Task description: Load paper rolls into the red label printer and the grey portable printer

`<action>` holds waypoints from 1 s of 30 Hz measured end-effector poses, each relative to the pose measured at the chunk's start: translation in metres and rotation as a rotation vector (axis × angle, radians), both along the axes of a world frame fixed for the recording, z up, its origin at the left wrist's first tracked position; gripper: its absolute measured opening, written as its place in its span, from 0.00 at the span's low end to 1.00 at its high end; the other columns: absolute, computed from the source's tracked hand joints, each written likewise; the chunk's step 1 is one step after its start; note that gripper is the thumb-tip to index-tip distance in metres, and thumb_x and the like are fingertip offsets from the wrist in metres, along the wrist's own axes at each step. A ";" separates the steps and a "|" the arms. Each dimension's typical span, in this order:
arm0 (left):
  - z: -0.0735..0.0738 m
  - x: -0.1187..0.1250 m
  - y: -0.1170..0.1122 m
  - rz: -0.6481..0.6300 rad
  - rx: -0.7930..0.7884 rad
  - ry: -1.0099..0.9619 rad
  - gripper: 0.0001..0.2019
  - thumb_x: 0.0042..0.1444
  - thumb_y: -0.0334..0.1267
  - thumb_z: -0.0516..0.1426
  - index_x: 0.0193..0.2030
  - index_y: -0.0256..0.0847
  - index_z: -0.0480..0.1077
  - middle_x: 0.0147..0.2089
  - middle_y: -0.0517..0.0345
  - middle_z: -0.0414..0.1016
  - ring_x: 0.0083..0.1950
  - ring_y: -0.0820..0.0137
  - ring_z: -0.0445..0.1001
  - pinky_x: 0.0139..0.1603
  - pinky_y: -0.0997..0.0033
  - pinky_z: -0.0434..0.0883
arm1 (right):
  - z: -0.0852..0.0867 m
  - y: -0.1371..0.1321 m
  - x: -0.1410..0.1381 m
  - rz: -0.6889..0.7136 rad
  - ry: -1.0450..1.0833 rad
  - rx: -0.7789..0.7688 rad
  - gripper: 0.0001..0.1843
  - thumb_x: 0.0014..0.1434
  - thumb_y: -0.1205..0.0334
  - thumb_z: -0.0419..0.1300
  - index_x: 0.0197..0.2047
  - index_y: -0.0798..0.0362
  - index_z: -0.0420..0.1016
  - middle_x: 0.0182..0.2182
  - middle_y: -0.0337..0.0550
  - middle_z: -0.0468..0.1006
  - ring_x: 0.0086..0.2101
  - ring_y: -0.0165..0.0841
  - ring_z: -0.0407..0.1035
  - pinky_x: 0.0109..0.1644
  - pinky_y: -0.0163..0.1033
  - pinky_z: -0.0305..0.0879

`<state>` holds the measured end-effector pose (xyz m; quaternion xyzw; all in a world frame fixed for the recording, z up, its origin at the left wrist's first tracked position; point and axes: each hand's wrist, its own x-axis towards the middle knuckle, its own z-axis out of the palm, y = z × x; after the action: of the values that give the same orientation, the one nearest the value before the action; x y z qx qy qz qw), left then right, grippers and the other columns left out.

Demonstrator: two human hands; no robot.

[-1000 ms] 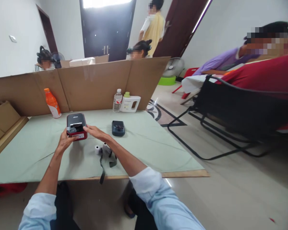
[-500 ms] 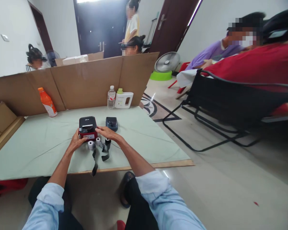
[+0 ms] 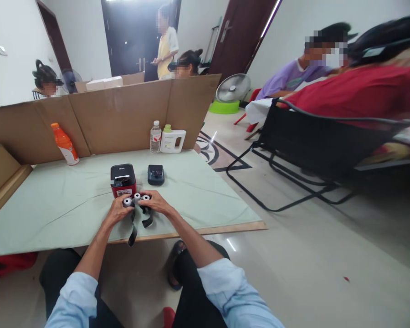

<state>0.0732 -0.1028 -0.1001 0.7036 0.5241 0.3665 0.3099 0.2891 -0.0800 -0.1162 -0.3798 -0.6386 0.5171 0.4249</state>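
My left hand is closed around a small paper roll with a white end, from which a black strip trails over the table's front edge. Across from it, my right hand grips another roll, with a dark curled strip below it. Between the hands stands a third white roll. Just behind the rolls sits a red and black box-shaped device, which looks like a label printer. A smaller dark blue device lies to its right.
A cardboard partition closes off the table's back. Before it stand an orange bottle, a clear bottle and a white jug. A cardboard box is at left. Several people sit or stand beyond; a black chair is at right.
Both hands have left the sides of the red and black printer and come down onto the rolls in front of it. The outer rolls are now gripped and drawn closer together.
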 end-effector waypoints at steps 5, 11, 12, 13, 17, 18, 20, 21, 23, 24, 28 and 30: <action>0.014 0.003 -0.014 -0.011 0.020 0.035 0.19 0.48 0.27 0.60 0.48 0.36 0.81 0.42 0.53 0.85 0.41 0.64 0.81 0.47 0.68 0.76 | 0.000 -0.020 -0.034 -0.096 -0.005 0.064 0.17 0.53 0.55 0.66 0.43 0.55 0.85 0.33 0.42 0.83 0.32 0.34 0.72 0.38 0.37 0.68; 0.027 -0.028 -0.053 -0.036 0.036 0.158 0.19 0.50 0.29 0.57 0.48 0.40 0.81 0.41 0.56 0.85 0.41 0.65 0.80 0.46 0.70 0.74 | 0.004 -0.051 -0.056 -0.031 -0.085 0.192 0.14 0.60 0.57 0.65 0.47 0.52 0.85 0.40 0.43 0.84 0.39 0.36 0.75 0.46 0.40 0.69; 0.026 -0.032 -0.056 -0.040 0.027 0.166 0.20 0.50 0.29 0.57 0.49 0.40 0.81 0.42 0.56 0.85 0.42 0.64 0.80 0.47 0.69 0.74 | 0.004 -0.053 -0.057 -0.023 -0.116 0.197 0.13 0.61 0.57 0.65 0.47 0.52 0.85 0.40 0.43 0.84 0.39 0.36 0.75 0.47 0.40 0.69; 0.024 -0.035 -0.058 -0.036 0.024 0.166 0.21 0.48 0.29 0.57 0.49 0.40 0.80 0.43 0.55 0.85 0.43 0.64 0.80 0.49 0.67 0.74 | 0.004 -0.054 -0.058 -0.020 -0.141 0.201 0.13 0.61 0.57 0.65 0.47 0.52 0.85 0.40 0.44 0.84 0.39 0.36 0.75 0.47 0.40 0.69; 0.012 -0.037 -0.060 0.022 0.038 0.087 0.23 0.48 0.30 0.58 0.53 0.39 0.78 0.47 0.54 0.84 0.47 0.62 0.80 0.50 0.66 0.74 | 0.003 -0.055 -0.055 -0.018 -0.183 0.245 0.13 0.65 0.55 0.64 0.50 0.51 0.83 0.41 0.44 0.83 0.41 0.36 0.75 0.48 0.40 0.68; 0.010 -0.037 -0.059 0.023 0.040 0.068 0.22 0.49 0.31 0.57 0.53 0.39 0.77 0.47 0.54 0.84 0.47 0.63 0.80 0.50 0.66 0.75 | 0.003 -0.055 -0.055 -0.010 -0.196 0.258 0.13 0.66 0.55 0.64 0.50 0.51 0.83 0.41 0.44 0.82 0.40 0.36 0.74 0.48 0.40 0.67; 0.008 -0.036 -0.058 0.008 0.041 0.051 0.21 0.49 0.31 0.57 0.51 0.39 0.78 0.46 0.54 0.83 0.47 0.63 0.80 0.51 0.66 0.74 | 0.003 -0.054 -0.054 0.008 -0.223 0.275 0.13 0.67 0.55 0.63 0.49 0.52 0.83 0.39 0.44 0.81 0.39 0.36 0.73 0.46 0.40 0.67; 0.008 -0.036 -0.057 -0.002 0.040 0.051 0.20 0.50 0.31 0.57 0.50 0.39 0.78 0.46 0.54 0.83 0.46 0.63 0.80 0.51 0.66 0.74 | 0.003 -0.053 -0.055 0.014 -0.231 0.282 0.13 0.67 0.55 0.63 0.48 0.52 0.83 0.38 0.43 0.81 0.38 0.35 0.73 0.45 0.39 0.66; 0.008 -0.036 -0.056 -0.019 0.037 0.057 0.20 0.49 0.30 0.57 0.50 0.39 0.79 0.46 0.53 0.83 0.46 0.64 0.80 0.51 0.66 0.74 | 0.002 -0.050 -0.055 0.019 -0.240 0.297 0.12 0.67 0.55 0.63 0.46 0.52 0.84 0.36 0.43 0.80 0.37 0.35 0.72 0.44 0.39 0.66; 0.008 -0.036 -0.055 -0.024 0.037 0.057 0.20 0.49 0.30 0.57 0.50 0.39 0.79 0.46 0.53 0.83 0.46 0.64 0.80 0.51 0.66 0.75 | 0.002 -0.049 -0.056 0.018 -0.241 0.301 0.12 0.67 0.55 0.63 0.45 0.52 0.84 0.35 0.43 0.80 0.36 0.35 0.72 0.44 0.39 0.65; 0.004 -0.037 -0.051 -0.038 0.029 0.032 0.21 0.49 0.28 0.57 0.51 0.40 0.79 0.47 0.54 0.84 0.47 0.63 0.80 0.54 0.65 0.75 | 0.002 -0.047 -0.056 0.018 -0.237 0.285 0.12 0.67 0.52 0.63 0.44 0.50 0.84 0.35 0.42 0.80 0.36 0.36 0.72 0.44 0.40 0.66; 0.002 -0.037 -0.050 -0.047 0.019 0.022 0.21 0.50 0.28 0.58 0.51 0.40 0.79 0.47 0.53 0.84 0.47 0.63 0.80 0.54 0.64 0.75 | 0.003 -0.048 -0.055 0.020 -0.241 0.272 0.13 0.67 0.52 0.63 0.45 0.50 0.84 0.36 0.43 0.80 0.37 0.36 0.73 0.44 0.41 0.67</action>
<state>0.0367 -0.1529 -0.0979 0.7225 0.5072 0.3563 0.3062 0.2338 -0.1280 -0.1137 -0.3716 -0.7526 0.3809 0.3878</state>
